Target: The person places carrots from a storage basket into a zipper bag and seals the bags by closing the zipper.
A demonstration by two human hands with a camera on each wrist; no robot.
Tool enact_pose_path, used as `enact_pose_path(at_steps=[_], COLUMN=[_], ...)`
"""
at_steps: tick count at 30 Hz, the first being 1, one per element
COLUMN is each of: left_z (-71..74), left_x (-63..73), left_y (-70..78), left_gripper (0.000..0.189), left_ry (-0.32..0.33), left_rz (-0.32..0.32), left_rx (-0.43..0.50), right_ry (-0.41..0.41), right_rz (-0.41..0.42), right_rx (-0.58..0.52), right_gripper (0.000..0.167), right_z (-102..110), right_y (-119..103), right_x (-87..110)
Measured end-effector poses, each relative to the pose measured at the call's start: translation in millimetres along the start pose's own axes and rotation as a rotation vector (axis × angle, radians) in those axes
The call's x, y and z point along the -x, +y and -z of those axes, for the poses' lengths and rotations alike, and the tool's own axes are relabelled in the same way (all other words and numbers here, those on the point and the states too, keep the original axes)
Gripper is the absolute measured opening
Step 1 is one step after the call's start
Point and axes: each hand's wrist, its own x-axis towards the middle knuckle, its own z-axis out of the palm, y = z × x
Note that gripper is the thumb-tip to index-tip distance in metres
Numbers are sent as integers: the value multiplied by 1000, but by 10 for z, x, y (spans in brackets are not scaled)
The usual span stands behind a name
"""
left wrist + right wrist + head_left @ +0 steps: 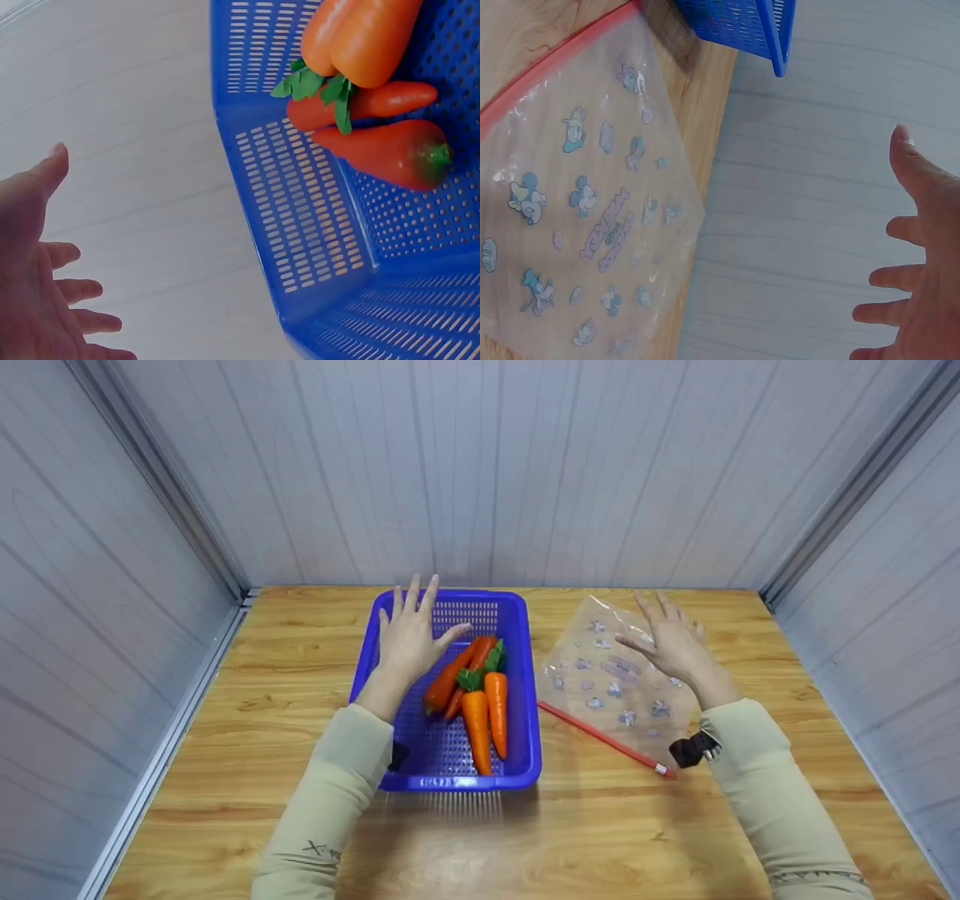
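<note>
My left hand (409, 641) is over the left side of a blue plastic basket (534, 720), fingers spread and holding nothing. Inside the basket lie two orange carrots (476, 724) with green leaves, beside several long red vegetables (450, 679); one shows a green stem end in the left wrist view. To the right, my right hand (675, 645) is held with fingers apart over a clear zip bag (577, 675) printed with small cartoon figures. The bag lies flat, its red zip strip (600, 731) facing the basket and me. Nothing is in that hand.
The wooden table (450, 847) ends at a pale panel wall (480, 472) behind, with more panels on both sides. A small black device (694, 748) is strapped at my right wrist. The basket's right wall stands close to the bag's zip end.
</note>
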Motion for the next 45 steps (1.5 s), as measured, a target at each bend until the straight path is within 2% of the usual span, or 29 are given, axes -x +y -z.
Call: enact_pose_path(at_steps=[7,13,21,25,31,37,45], left_z=[-30,-86,-168,-220,-264,-308,-338], left_x=[57,123,192,219,262,328,412], left_y=[74,119,163,186,219,263,323], left_gripper=[81,77,72,68,61,50,41], left_ry=[64,122,145,159,128,151,177], left_rz=[2,-4,14,7,23,-14,-64], left_rx=[77,147,226,253,291,333,414], right_ry=[-25,-12,28,20,3,54,58], right_rz=[-9,31,127,126,101,133,133], right_rx=[-16,-44,-90,-116,-142,-153,-245], right_gripper=[81,78,68,69,65,64,59], right_z=[-51,-148,-314,-383,-504,-643,-856], right_y=[32,30,55,62,59,88,146], right_x=[30,53,68,94,138,196,235])
